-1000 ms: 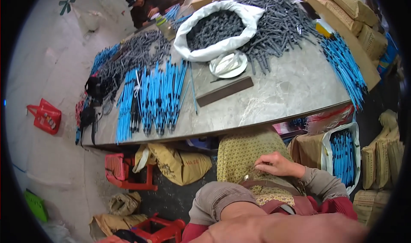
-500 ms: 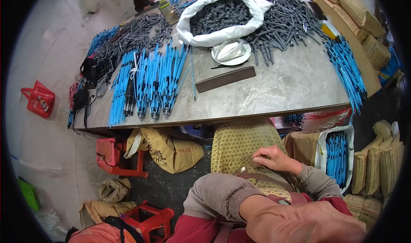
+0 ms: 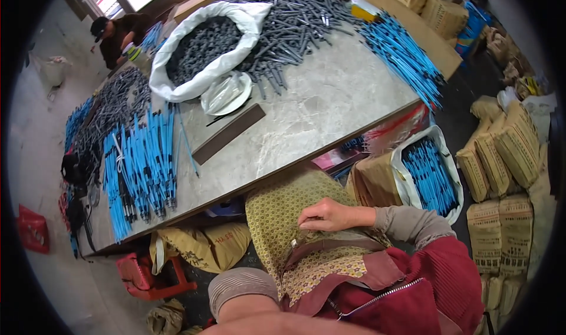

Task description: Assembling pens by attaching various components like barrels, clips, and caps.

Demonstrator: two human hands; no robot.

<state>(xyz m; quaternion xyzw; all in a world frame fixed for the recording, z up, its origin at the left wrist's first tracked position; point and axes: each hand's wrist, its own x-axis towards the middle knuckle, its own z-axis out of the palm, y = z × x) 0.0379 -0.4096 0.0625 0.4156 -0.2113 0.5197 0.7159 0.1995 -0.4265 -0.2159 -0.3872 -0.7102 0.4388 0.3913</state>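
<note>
While the person sits at the near edge of the table (image 3: 330, 108), the scene reads so:

right hand: right hand (image 3: 330, 215) lies on the patterned cloth (image 3: 283, 217) over the lap, fingers curled and pinching at the cloth near its dark band; grasping a fold of cloth, nothing else seen in it.
left hand: hidden; only the left forearm in a grey sleeve (image 3: 242, 285) shows at the lower edge, so grip cannot be told.
cloth: yellow-patterned, draped just below the table's near edge, between the table and the red jacket (image 3: 430, 282).
blue rods: bundle (image 3: 138, 170) at the table's near left corner, another spread (image 3: 401, 52) along the right edge.
grey rods: heap (image 3: 300, 22) at the far middle, more along the far left edge.
white sack (image 3: 203, 46): open, full of grey pieces, far left of middle.
plate (image 3: 227, 94): white, just in front of the sack, touching it.
dark strip (image 3: 229, 133): flat, lies on the table near the plate, angled.
bag (image 3: 430, 170): white, holds blue rods, on the floor under the right corner.
sacks (image 3: 501, 158): tan, stacked right of the bag.
stool (image 3: 147, 273): red, on the floor under the left corner.
other person (image 3: 118, 34): dark clothes, at the far left end.
</note>
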